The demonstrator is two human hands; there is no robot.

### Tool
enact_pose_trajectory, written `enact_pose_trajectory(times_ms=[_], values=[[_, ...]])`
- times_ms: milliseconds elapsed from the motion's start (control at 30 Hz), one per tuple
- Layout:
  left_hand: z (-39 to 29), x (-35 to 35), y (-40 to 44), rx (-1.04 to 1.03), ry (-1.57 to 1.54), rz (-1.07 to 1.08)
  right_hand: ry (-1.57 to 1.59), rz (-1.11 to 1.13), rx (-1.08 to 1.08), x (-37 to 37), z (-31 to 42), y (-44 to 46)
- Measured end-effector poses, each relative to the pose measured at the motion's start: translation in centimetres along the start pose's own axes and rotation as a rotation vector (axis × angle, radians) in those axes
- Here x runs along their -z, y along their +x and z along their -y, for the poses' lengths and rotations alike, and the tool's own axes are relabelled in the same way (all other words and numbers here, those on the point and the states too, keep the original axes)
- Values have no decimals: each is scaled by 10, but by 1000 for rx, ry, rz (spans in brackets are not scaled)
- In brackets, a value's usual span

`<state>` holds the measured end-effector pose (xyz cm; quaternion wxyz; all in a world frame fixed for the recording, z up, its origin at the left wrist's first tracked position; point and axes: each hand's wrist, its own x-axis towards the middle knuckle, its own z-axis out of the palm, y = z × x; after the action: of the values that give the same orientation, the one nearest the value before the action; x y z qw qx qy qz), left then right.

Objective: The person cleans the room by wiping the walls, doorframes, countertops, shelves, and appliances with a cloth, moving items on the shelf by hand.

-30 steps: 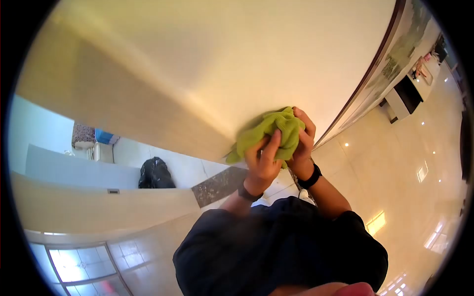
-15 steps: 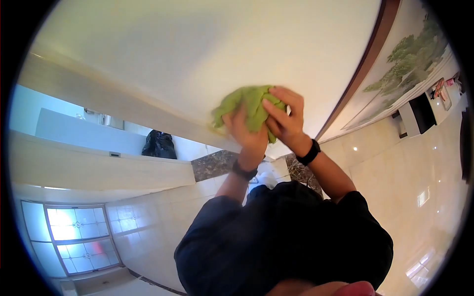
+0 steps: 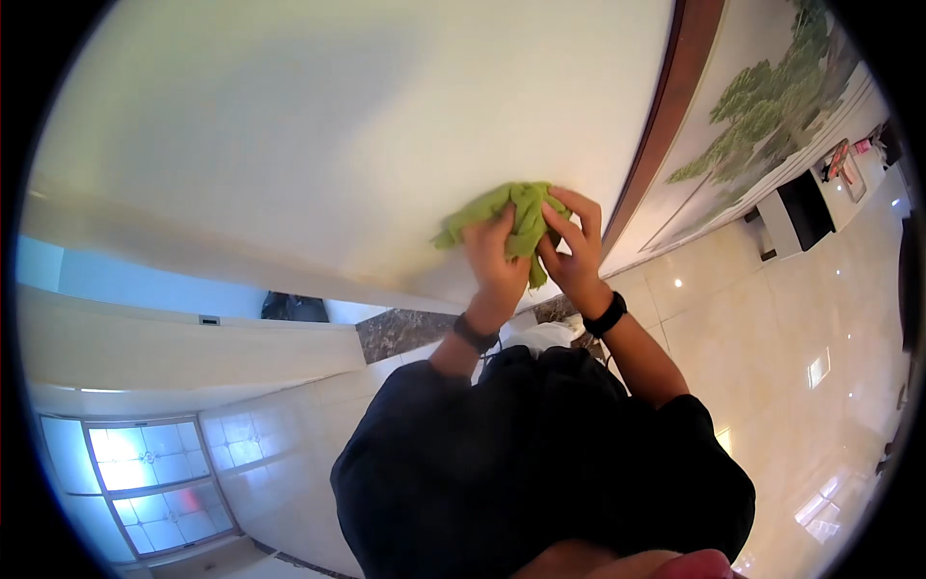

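Note:
A crumpled green cloth lies against a broad cream-white upright surface, which looks like a door or wall. My left hand is closed on the cloth's lower left part, its fingertips partly buried in the folds. On the right side, my right hand pinches the cloth with bent fingers. A corner of cloth hangs down between the two hands. Dark bands circle both wrists.
A brown trim strip edges the surface on the right. Beyond it are a wall picture of a tree and a low cabinet. A black bag shows through the opening at left. Glossy tiles cover the floor.
Both hands and the cloth have shifted slightly right and down across the surface, still together. The view has turned a little, and less of the black bag shows.

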<state>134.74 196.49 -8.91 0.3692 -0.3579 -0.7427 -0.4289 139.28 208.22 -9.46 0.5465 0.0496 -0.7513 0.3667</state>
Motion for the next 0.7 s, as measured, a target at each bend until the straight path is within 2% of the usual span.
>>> enact_pose_trajectory(times_ms=[200,433,467,567,600,667,700], values=[[-1,-24,-14,9,-61,-11,35,91,5,19,-16,6],[-50,-71,40,61,-144,-324,51,84,222,60,-22,86],[-57,-82,44,101,-185,-419,33,95,243,67,-24,92],[-65,-100,41,107,-219,-478,7,135,318,90,-35,99],[-72,-101,40,146,-177,-381,-36,150,340,100,-39,100],[-82,-101,58,25,-114,-173,-20,75,284,109,-53,102],[-88,-109,63,-8,-95,-156,-10,38,249,114,-61,102]])
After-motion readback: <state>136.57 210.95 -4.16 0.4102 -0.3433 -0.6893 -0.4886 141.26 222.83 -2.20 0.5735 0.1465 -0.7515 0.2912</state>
